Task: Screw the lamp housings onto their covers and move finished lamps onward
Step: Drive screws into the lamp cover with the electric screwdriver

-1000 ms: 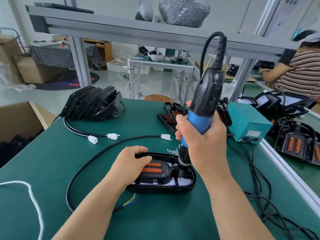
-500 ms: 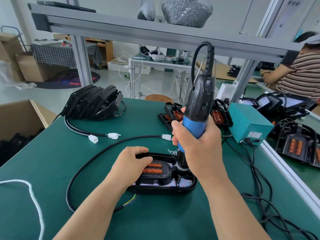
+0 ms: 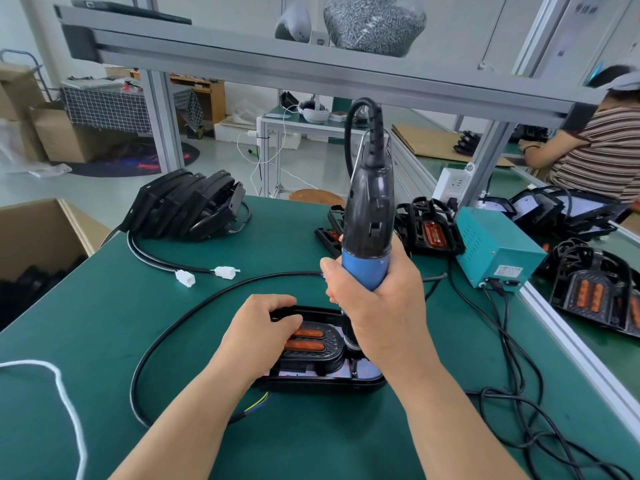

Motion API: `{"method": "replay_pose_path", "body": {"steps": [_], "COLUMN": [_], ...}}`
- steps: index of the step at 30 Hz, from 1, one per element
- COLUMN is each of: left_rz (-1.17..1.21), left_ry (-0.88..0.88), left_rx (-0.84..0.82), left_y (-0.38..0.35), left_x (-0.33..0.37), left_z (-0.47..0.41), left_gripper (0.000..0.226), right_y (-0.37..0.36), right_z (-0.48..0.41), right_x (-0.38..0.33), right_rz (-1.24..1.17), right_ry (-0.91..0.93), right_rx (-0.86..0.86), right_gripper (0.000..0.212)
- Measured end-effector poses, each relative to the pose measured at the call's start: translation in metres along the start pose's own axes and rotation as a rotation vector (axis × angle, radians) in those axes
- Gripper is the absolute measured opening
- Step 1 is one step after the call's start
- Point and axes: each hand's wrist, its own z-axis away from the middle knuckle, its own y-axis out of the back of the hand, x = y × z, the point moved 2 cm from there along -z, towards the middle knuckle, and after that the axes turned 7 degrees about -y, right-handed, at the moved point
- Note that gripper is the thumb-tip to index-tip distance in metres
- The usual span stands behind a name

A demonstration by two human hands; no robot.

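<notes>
- Two hands shared the work. The left hand [image 3: 263, 327] gripped the lamp [image 3: 311, 384], its fingers curled over the far rim and its thumb on top. The right hand [image 3: 377, 306] was wrapped tight round the blue grip of the screwdriver [image 3: 369, 216].
- The lamp lay flat on the green table [image 3: 104, 341], near the front edge and straight before the person. Its housing [image 3: 325, 353] sat on the cover [image 3: 367, 379] with two orange strips facing up.
- The screwdriver stood nearly upright over the right end of the housing. Its tip was hidden behind the right hand, so whether it sat in a screw could not be told.
- To drive the screw well, the tool probably had to be square to the lamp, with the push going straight down the shaft. A lean would likely have let the bit slip or sent the screw in crooked.
- The left hand's downward press looked like the thing that mattered most. A firm press would stop housing and cover from shifting or turning under the torque, and the fingers were best held away from the bit.
- The black cable [image 3: 242, 280] looped off behind and to the left of the lamp. It seemed best left outside the seam and away from the tool.
- By the look of it, this lamp was not yet ready to move onward.
</notes>
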Motion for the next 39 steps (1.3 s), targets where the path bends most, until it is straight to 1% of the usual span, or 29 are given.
{"method": "replay_pose_path", "body": {"steps": [4,11,16,18,21,24,25,27,28,30,32,33,35,37,39], "left_rz": [-0.045,-0.055,-0.072,-0.054,-0.002,-0.014,-0.007,0.013,0.008,-0.07,-0.138,-0.152,-0.244,-0.335,-0.391], "left_ry": [-0.041,-0.146,-0.155,-0.147,-0.118,-0.095,-0.09,-0.088,-0.092,-0.117,-0.143,-0.156,-0.177,-0.19,-0.207], "left_rx": [0.009,0.067,0.073,0.057,0.034,-0.005,-0.033,-0.097,-0.119,-0.099,-0.055,-0.074,-0.194,-0.337,-0.426], "left_y": [0.0,-0.001,-0.001,0.0,-0.001,-0.012,-0.018,-0.026,-0.027,-0.024,-0.019,-0.019,-0.028,-0.042,-0.05], "left_x": [0.0,0.008,0.006,0.007,0.007,0.011,0.012,0.014,0.016,0.016,0.021,0.025,0.034,0.037,0.039], "left_z": [0.001,0.003,0.005,0.005,0.002,0.002,0.003,0.003,0.0,-0.015,-0.038,-0.05,-0.07,-0.084,-0.092], "left_gripper": [0.028,0.027,0.025,0.025,0.028,0.029,0.027,0.015,0.014,0.026,0.029,0.022,0.009,0.015,0.021], "right_y": [-0.004,-0.007,-0.002,0.002,0.012,0.022,0.026,0.035,0.04,0.048,0.054,0.055,0.056,0.056,0.055], "right_z": [-0.001,0.002,-0.001,-0.003,-0.009,-0.017,-0.02,-0.025,-0.027,-0.03,-0.032,-0.032,-0.031,-0.031,-0.031], "right_x": [0.002,0.01,0.006,0.004,0.001,-0.002,-0.002,-0.001,0.0,0.002,0.003,0.003,0.003,0.004,0.003], "right_rz": [0.03,0.034,0.02,-0.021,-0.073,-0.164,-0.182,-0.205,-0.225,-0.274,-0.284,-0.283,-0.289,-0.299,-0.312], "right_ry": [0.02,-0.015,-0.006,-0.01,-0.001,0.005,0.011,0.02,0.018,0.001,-0.001,0.002,0.004,0.001,0.003], "right_rx": [-0.024,-0.041,-0.015,-0.005,0.068,0.186,0.236,0.322,0.351,0.399,0.428,0.432,0.441,0.448,0.441], "right_gripper": [0.021,0.021,0.025,0.022,0.02,0.017,0.017,0.017,0.016,0.017,0.017,0.017,0.017,0.017,0.016]}}
